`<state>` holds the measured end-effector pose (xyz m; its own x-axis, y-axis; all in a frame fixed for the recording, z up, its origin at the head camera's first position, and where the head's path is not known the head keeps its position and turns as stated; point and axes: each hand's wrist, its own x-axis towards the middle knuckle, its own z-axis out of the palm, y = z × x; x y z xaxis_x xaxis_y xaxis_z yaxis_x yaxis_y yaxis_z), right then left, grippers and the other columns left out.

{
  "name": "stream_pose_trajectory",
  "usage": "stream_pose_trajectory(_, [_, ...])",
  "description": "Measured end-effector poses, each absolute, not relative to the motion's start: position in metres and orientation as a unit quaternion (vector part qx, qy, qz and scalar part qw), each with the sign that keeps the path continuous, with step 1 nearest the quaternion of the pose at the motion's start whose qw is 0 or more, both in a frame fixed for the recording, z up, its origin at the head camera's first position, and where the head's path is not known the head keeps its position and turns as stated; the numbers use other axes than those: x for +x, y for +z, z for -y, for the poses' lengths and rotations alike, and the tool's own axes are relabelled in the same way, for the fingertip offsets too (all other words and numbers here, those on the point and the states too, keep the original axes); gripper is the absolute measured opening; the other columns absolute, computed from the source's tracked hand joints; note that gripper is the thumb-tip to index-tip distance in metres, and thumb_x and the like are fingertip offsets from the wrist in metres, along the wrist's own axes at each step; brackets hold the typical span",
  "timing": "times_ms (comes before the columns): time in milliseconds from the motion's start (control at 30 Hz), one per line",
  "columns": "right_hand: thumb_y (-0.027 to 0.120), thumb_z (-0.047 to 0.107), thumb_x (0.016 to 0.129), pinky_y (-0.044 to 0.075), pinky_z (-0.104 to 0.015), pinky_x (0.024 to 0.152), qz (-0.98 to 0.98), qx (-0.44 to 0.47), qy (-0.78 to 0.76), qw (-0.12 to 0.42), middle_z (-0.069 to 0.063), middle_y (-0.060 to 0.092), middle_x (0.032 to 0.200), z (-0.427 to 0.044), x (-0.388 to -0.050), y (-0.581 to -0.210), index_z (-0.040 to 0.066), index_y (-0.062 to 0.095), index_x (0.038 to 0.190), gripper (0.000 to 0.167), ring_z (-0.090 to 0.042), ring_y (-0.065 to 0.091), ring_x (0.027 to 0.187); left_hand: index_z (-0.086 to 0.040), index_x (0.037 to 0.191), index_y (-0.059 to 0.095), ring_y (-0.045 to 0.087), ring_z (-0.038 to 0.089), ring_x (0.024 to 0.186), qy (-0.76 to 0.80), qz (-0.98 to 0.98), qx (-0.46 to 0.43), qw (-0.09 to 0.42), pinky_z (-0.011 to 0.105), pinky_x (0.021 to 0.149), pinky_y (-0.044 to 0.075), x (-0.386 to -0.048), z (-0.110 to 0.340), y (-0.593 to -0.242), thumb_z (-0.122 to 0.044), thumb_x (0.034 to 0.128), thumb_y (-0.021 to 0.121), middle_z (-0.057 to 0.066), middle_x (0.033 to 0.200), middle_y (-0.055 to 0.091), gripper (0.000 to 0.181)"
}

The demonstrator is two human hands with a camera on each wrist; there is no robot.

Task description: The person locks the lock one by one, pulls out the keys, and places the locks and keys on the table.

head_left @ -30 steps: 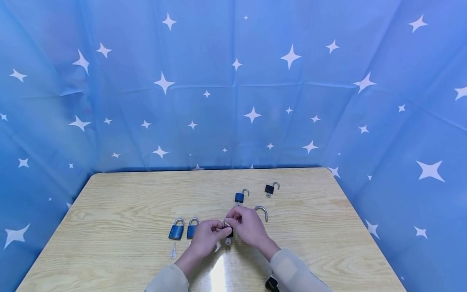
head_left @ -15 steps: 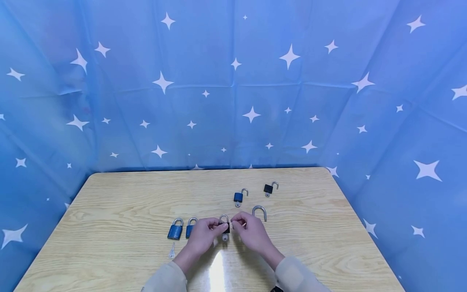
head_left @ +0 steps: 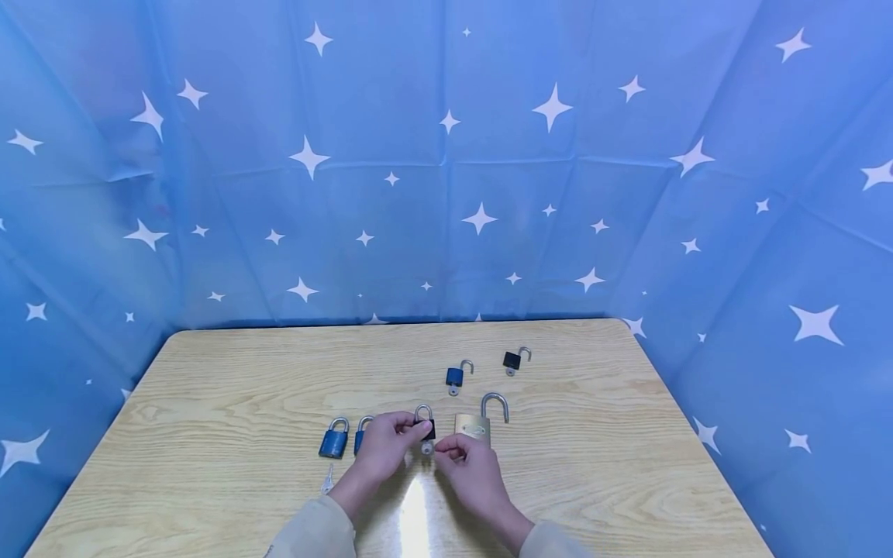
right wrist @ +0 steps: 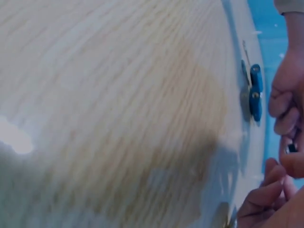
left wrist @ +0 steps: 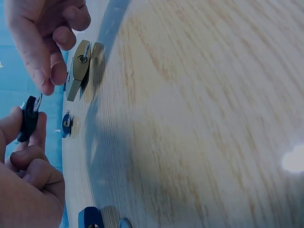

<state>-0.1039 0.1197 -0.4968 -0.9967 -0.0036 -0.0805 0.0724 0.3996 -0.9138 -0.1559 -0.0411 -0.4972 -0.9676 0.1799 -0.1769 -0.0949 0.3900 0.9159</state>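
Note:
My left hand pinches a small black padlock between thumb and fingers, above the table. Its shackle points up, and a silver key sticks out of its bottom. Beside that key is my right hand, thumb and index tips close together with a narrow gap to the key. In the left wrist view the same fingertips hover just by the key, and the black padlock is seen edge-on. Behind the right hand lies a large gold padlock with its shackle swung out, its lower part hidden.
Two blue padlocks, one in full view and another partly behind my left hand, lie left. A loose key is below them. Farther back are a blue padlock and a black padlock, both unlocked with keys in.
My right hand has come down from the padlock's shackle to beside its key, uncovering the gold padlock. My left hand has shifted slightly left and up with the black padlock.

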Motion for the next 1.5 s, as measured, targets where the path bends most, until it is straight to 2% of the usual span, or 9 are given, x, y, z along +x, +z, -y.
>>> stream_pose_trajectory(233, [0.072, 0.016, 0.086, 0.048, -0.017, 0.065, -0.817, 0.045, -0.575, 0.022, -0.005, 0.070, 0.084, -0.111, -0.102, -0.500, 0.005, 0.070, 0.092, 0.013, -0.005, 0.058, 0.073, -0.013, 0.085, 0.071, 0.044, 0.011, 0.061, 0.551, -0.824, 0.018, 0.129, 0.022, 0.051, 0.037, -0.156, 0.041, -0.497, -0.039, 0.0886, 0.069, -0.002, 0.071, 0.057, 0.026])
stream_pose_trajectory(500, [0.073, 0.022, 0.086, 0.045, -0.016, 0.062, -0.784, 0.104, -0.611, 0.020, -0.004, 0.069, 0.081, -0.104, -0.105, -0.506, 0.004, 0.071, 0.093, 0.019, -0.004, 0.057, 0.070, -0.013, 0.088, 0.073, 0.046, 0.012, 0.065, 0.559, -0.819, 0.020, 0.129, 0.023, 0.054, 0.038, -0.156, 0.040, -0.498, -0.039, 0.0898, 0.068, -0.002, 0.074, 0.058, 0.026])
stream_pose_trajectory(800, [0.072, 0.018, 0.088, 0.048, -0.019, 0.066, -0.743, 0.139, -0.654, 0.035, -0.013, 0.074, 0.088, -0.100, -0.103, -0.506, -0.002, 0.069, 0.099, 0.024, -0.011, 0.065, 0.078, -0.011, 0.092, 0.074, 0.049, 0.013, 0.069, 0.563, -0.816, 0.021, 0.125, 0.023, 0.057, 0.040, -0.155, 0.040, -0.498, -0.038, 0.0898, 0.068, 0.000, 0.076, 0.061, 0.028])
stream_pose_trajectory(1200, [0.071, 0.021, 0.088, 0.047, -0.026, 0.074, -0.696, 0.171, -0.693, 0.075, -0.001, 0.073, 0.087, -0.100, -0.106, -0.508, 0.001, 0.066, 0.104, 0.026, -0.010, 0.066, 0.083, -0.010, 0.097, 0.074, 0.055, 0.013, 0.076, 0.572, -0.812, 0.014, 0.116, 0.024, 0.064, 0.044, -0.156, 0.039, -0.501, -0.038, 0.0884, 0.070, 0.000, 0.081, 0.065, 0.029])
stream_pose_trajectory(1500, [0.069, 0.018, 0.088, 0.047, -0.028, 0.079, -0.699, 0.155, -0.693, 0.081, -0.003, 0.071, 0.086, -0.102, -0.108, -0.508, -0.001, 0.064, 0.102, 0.024, -0.013, 0.064, 0.084, -0.011, 0.099, 0.074, 0.055, 0.014, 0.078, 0.578, -0.808, 0.009, 0.112, 0.025, 0.066, 0.045, -0.155, 0.037, -0.500, -0.036, 0.0877, 0.071, 0.001, 0.084, 0.065, 0.028])
